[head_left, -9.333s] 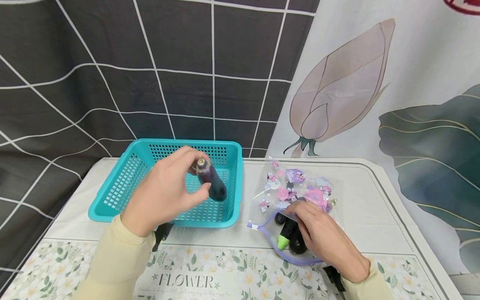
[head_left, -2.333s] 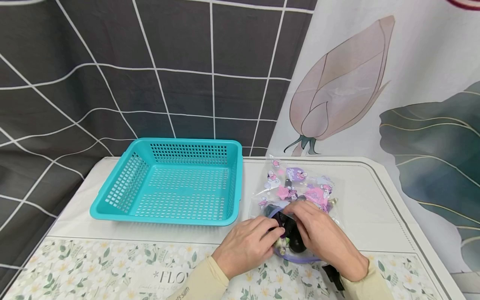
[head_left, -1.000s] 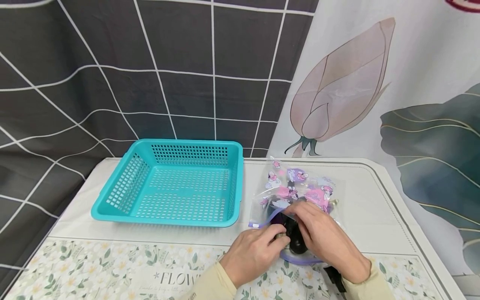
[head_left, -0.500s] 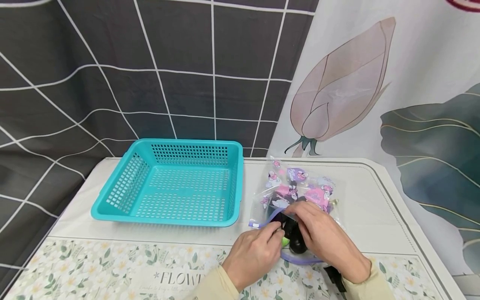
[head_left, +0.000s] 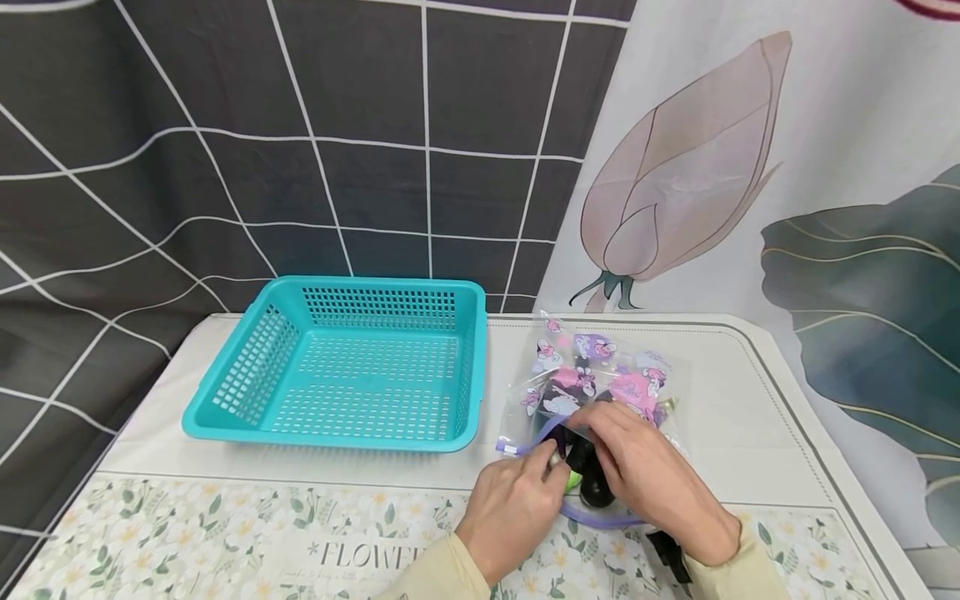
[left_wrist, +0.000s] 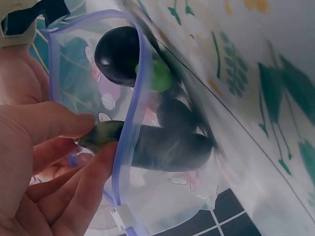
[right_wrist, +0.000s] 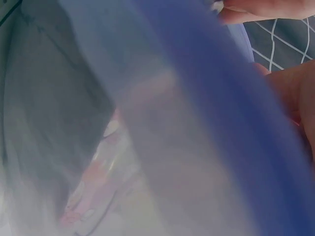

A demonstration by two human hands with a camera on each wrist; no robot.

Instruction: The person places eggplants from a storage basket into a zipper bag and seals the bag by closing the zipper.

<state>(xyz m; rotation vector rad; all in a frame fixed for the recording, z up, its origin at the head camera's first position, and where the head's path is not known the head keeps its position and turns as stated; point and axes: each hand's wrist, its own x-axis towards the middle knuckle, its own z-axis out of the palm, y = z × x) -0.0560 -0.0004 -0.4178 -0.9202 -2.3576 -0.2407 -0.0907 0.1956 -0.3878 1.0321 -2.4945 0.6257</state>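
Observation:
A clear zip bag (head_left: 551,425) with pink and purple cartoon prints lies on the table, its purple-edged mouth open toward me. My left hand (head_left: 513,508) is at that mouth. In the left wrist view, its thumb and fingers pinch the stem end of a dark eggplant (left_wrist: 167,147), whose body lies inside the bag. My right hand (head_left: 645,467) holds the bag's upper edge from the right. Deeper in the bag are a glossy black rounded vegetable (left_wrist: 117,55) and a bright green end (left_wrist: 156,76). The right wrist view is mostly blurred purple bag edge.
A turquoise perforated basket (head_left: 480,367) with nothing in it stands left of the bag. Behind it hangs a dark gridded cloth (head_left: 360,192). The white table (head_left: 735,417) has a floral-printed front strip. A black strap (head_left: 667,557) is by the right wrist.
Earliest, the left hand held an eggplant over the basket; since then it has moved right to the bag's mouth. Lately it has shifted slightly, while the right hand has stayed put.

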